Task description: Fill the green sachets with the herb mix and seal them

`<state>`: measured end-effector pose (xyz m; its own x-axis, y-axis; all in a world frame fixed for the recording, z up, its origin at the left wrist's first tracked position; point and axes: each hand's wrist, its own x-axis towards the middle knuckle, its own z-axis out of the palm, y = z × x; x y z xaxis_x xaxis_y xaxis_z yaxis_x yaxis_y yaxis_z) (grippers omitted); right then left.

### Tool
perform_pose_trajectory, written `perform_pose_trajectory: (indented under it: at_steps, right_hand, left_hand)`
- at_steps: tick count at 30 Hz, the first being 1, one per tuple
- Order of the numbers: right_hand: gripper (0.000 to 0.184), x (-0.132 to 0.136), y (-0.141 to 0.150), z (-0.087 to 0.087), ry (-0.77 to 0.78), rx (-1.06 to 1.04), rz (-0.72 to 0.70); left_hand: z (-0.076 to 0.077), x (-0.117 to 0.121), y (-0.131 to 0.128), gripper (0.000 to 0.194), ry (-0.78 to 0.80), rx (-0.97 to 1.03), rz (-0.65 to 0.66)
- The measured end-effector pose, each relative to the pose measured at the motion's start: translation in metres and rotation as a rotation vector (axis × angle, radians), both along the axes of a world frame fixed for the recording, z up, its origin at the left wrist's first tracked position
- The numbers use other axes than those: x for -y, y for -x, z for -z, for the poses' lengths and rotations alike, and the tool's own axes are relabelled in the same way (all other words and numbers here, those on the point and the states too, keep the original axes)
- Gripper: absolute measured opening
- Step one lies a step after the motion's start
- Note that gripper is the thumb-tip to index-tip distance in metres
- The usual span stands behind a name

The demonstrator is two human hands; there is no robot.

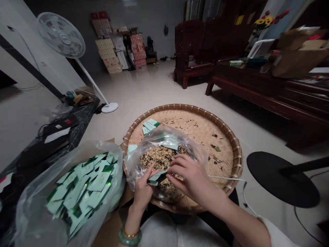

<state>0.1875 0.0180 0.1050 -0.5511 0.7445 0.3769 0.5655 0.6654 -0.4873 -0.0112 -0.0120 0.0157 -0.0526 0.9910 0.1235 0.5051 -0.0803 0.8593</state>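
A round woven bamboo tray [231, 137] rests on my lap. On it lies a clear plastic bag [144, 145] filled with loose dried tea leaves [156, 157]. My left hand [142, 190] pinches a small green packet [155, 177] at the bag's near edge. My right hand [189, 178] curls over the leaves, its fingers bent at the packet's mouth. A few more green packets [150, 125] lie on the tray behind the bag.
A big plastic bag of several green packets [84, 188] sits in a cardboard box at my left. A white standing fan [61, 36] is at the back left. A black round stand base [282, 178] and dark wooden furniture [257, 82] are at the right.
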Motion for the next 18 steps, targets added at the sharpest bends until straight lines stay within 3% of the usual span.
perform_pose_trajectory:
  at_steps: [10,18]
  right_hand:
    - [0.016,-0.009,0.033,0.01,0.135,0.49,-0.054]
    - [0.011,-0.014,0.019,0.011,0.169,0.252,-0.047]
  left_hand:
    - [0.012,0.001,-0.006,0.053,-0.187,-0.079,0.051]
    - [0.013,-0.001,-0.007,0.046,-0.064,-0.007,-0.024]
